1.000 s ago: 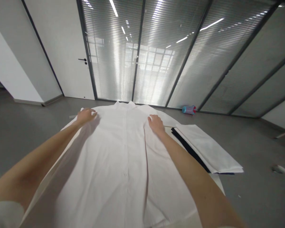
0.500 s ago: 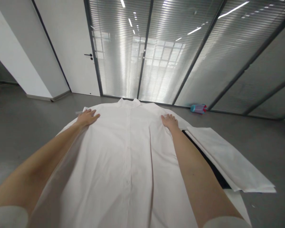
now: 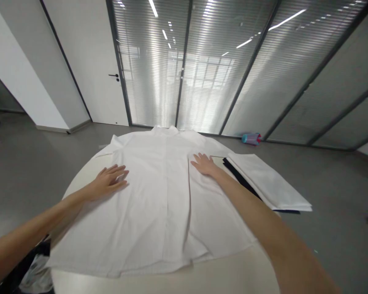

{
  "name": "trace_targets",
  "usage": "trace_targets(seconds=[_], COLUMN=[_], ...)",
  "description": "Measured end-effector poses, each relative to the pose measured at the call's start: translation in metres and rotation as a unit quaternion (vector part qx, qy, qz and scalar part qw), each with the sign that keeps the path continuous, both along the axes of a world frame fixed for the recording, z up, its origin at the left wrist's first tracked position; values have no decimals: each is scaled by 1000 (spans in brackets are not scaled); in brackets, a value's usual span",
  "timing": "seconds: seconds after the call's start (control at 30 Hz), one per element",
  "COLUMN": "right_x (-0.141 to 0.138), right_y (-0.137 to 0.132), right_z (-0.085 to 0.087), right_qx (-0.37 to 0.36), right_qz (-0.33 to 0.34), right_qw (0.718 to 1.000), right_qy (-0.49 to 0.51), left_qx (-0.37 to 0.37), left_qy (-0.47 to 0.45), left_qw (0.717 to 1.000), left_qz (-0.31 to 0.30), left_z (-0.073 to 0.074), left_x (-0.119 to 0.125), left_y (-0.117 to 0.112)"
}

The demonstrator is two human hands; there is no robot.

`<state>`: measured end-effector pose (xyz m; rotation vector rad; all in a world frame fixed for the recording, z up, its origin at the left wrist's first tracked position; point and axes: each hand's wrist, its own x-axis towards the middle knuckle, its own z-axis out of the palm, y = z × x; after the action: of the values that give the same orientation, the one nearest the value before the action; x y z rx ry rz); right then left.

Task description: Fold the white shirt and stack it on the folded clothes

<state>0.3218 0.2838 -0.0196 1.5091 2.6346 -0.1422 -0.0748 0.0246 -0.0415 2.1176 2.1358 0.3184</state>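
A white button-up shirt (image 3: 159,204) lies spread flat, front up, on a round white table (image 3: 221,277), its collar pointing away from me. My left hand (image 3: 108,181) rests flat on the shirt's left side, fingers spread. My right hand (image 3: 204,163) lies flat on the right chest area, fingers stretched out. Neither hand holds anything.
A folded white cloth (image 3: 268,181) lies on a dark garment (image 3: 241,177) at the table's right. A blue and pink bottle (image 3: 250,139) lies on the grey floor by the glass wall. Dark fabric (image 3: 30,265) hangs at the lower left.
Both hands have slid toward me down the shirt from near the shoulders. The left hand moved farther, to the mid left side. The view pulled back and the shirt's hem now shows.
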Motion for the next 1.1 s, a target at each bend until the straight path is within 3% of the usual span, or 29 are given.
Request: trace_targets(seconds=[0.23, 0.43, 0.6, 0.83, 0.97, 1.1], right_x=[53, 114, 145, 162, 160, 139], right_y=[-112, -186, -224, -248, -256, -269], right_z=[21, 30, 35, 30, 24, 26], right_qx=[-21, -39, -59, -36, 8, 65], right_qz=[154, 170, 171, 180, 195, 189], right_qw=[986, 980, 975, 964, 955, 957], right_qy=[65, 99, 127, 192, 223, 209], left_qx=[-26, 5, 10, -8, 26, 100], left_qy=[-14, -30, -32, -42, -44, -33], left_qw=[994, 992, 992, 993, 995, 994], left_qz=[-103, -123, -124, -110, -83, -6], left_z=[21, 14, 14, 35, 34, 26], left_x=[23, 21, 22, 25, 22, 21], left_y=[-97, -151, -172, -186, -198, -204])
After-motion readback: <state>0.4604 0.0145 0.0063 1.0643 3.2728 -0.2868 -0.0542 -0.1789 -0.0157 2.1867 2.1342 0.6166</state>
